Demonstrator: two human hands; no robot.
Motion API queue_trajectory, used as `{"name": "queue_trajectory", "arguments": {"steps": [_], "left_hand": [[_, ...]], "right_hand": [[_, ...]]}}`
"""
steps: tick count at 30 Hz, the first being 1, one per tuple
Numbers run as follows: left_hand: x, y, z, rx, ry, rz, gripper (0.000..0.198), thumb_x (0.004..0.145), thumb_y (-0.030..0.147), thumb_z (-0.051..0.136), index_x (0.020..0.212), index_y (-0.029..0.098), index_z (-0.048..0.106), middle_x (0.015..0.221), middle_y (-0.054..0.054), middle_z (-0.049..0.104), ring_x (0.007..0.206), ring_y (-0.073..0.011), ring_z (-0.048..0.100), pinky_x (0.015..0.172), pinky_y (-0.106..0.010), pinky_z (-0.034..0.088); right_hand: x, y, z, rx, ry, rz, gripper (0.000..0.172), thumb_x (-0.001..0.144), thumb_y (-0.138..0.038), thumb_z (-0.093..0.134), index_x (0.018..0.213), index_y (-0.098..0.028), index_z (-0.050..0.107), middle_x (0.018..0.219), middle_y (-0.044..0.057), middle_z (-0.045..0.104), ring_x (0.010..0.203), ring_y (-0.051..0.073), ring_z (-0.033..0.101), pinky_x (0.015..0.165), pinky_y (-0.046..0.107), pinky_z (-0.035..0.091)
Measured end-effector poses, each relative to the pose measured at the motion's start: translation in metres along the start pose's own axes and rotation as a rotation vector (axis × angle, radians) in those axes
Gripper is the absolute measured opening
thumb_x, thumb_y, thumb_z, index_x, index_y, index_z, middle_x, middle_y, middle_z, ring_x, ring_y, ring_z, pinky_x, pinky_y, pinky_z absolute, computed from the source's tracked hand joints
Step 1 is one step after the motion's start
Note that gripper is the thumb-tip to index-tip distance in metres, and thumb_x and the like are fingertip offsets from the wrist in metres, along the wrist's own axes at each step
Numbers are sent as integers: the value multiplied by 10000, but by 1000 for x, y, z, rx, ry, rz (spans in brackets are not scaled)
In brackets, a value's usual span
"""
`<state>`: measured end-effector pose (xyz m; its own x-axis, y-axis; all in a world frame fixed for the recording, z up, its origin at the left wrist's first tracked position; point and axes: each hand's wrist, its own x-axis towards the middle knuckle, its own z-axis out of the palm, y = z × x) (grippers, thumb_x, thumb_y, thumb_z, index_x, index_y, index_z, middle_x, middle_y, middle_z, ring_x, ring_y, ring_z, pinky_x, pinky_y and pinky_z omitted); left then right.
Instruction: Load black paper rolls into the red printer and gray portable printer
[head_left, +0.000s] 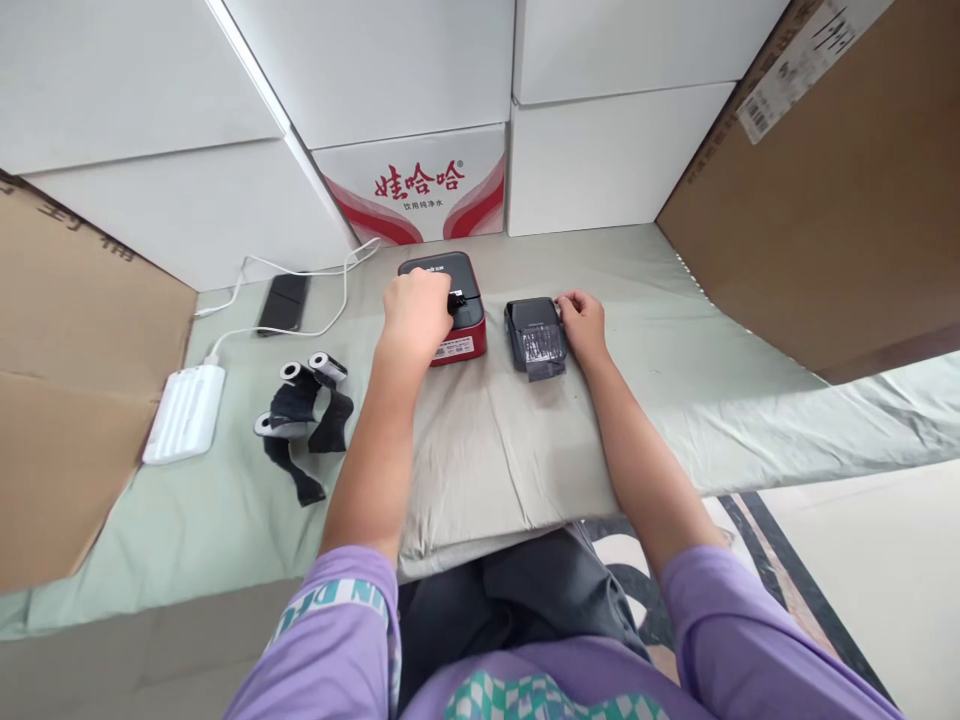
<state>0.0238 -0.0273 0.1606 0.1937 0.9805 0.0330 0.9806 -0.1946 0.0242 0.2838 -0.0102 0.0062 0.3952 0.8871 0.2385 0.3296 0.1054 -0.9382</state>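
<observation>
Compact black device (pixel 533 312): flat on the cloth-covered table (pixel 517 450), between the 2 hands.
The device lies immediately left of the right hand (pixel 583 322), whose curled fingers meet its upper right corner, apparently to steady it; whether they pinch anything cannot be told. A dark strip (pixel 544 345) lies over its near part. The left hand (pixel 418 308) curls over the red-and-black box (pixel 471 335), which stands left of the device and apart from it; a black item (pixel 457 301) protrudes at its fingers, but the grip is hidden. The 3 rolls (pixel 291 371) with dark tails lie farther left, probably placed within left-hand reach.
</observation>
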Motion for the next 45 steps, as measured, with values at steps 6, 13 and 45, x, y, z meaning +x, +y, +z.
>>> {"name": "queue_trajectory", "arguments": {"steps": [6,13,45], "left_hand": [[5,-22,-8,-90,-5,72,277,860,312,635,1055,286,830,1049,-105,797,1044,-334,717,911,-438,547],[3,-20,-11,-142,16,77,311,889,278,608,1131,283,805,1136,-95,785,1102,-336,697,994,-471,505],[12,-16,4,-123,38,54,114,917,351,663,936,284,753,1094,-64,770,1172,-332,648,1065,-493,417]], "right_hand": [[3,1,0,-15,0,-14,156,809,-339,580,715,-220,618,636,-23,535,659,168,484,716,342,426],[4,2,0,-43,-11,-10,154,816,-342,561,745,-220,623,634,-25,525,654,168,492,725,343,437],[6,4,2,-11,-16,-16,128,823,-291,584,728,-223,635,627,-18,540,669,180,509,749,370,462]]}}
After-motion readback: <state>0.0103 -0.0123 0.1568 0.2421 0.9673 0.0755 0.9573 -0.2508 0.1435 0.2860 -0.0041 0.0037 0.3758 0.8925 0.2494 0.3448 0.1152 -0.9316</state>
